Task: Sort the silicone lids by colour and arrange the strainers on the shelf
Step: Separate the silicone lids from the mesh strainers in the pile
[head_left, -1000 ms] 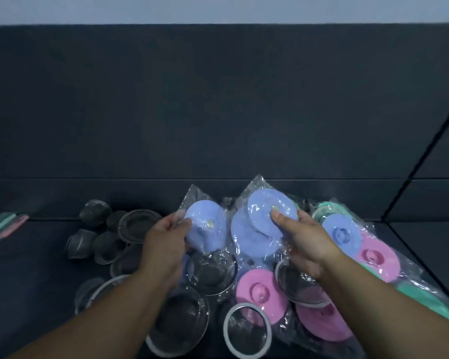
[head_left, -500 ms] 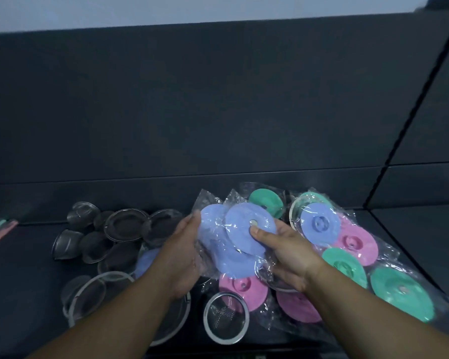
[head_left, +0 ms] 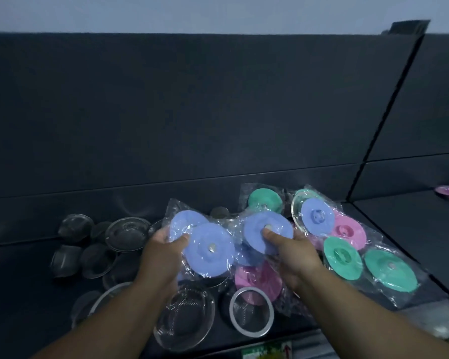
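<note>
Dark shelf (head_left: 18, 281), dark back panel, and the colour sort is under way. The left hand (head_left: 161, 253) grips two wrapped blue lids (head_left: 209, 251), and the right hand (head_left: 293, 253) pinches a third blue lid (head_left: 267, 229) just beside them. Next up, probably: stack the blues together, away from the pink lids (head_left: 257, 278) and green lids (head_left: 389, 270). The strainers (head_left: 125, 233) sit untouched on the left.

Dark shelf (head_left: 18, 294), mesh strainers (head_left: 126, 233) heaped left, bagged pink and green lids (head_left: 390, 273) right, seemingly overlapping
</note>
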A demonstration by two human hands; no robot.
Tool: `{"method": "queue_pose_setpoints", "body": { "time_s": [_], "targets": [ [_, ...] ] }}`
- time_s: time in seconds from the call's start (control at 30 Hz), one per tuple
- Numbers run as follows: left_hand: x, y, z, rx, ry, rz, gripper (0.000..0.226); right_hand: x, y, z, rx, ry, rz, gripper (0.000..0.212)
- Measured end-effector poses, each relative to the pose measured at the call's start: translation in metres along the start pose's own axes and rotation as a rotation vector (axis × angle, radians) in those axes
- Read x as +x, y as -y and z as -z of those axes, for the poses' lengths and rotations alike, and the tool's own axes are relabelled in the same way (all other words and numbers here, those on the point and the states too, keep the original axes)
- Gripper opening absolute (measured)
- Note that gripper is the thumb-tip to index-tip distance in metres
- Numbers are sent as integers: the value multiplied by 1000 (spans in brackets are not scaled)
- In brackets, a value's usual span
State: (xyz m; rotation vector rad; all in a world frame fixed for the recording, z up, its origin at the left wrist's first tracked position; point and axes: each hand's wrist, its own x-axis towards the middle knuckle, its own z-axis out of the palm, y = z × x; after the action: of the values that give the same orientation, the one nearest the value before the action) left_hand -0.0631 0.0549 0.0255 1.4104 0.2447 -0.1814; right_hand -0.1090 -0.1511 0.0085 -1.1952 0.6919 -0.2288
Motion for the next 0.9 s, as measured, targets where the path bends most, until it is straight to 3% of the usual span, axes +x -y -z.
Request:
{"method": "queue_pose_setpoints", "body": {
  "time_s": [0.17,0.27,0.37,0.53,0.73,0.9],
  "targets": [
    [15,1,30,12,-67,-54,32,-10,-6,-8,-213,-41,16,21],
    [18,0,42,55,-55,-96,28,-14,-12,-23,-497,-29,72,37],
    [23,-2,53,42,-38,-97,29,-11,-14,-38,-964,-41,177,47],
    [32,-1,70,35,-14,-107,32,-9,-14,-53,-1230,-53,146,72],
    [35,1,72,32,17,-83,31,-14,-16,-59,-1022,-145,147,66],
    [26,-3,56,17,45,-92,29,-20,-13,-48,-637,-158,200,61]
  ]
}}
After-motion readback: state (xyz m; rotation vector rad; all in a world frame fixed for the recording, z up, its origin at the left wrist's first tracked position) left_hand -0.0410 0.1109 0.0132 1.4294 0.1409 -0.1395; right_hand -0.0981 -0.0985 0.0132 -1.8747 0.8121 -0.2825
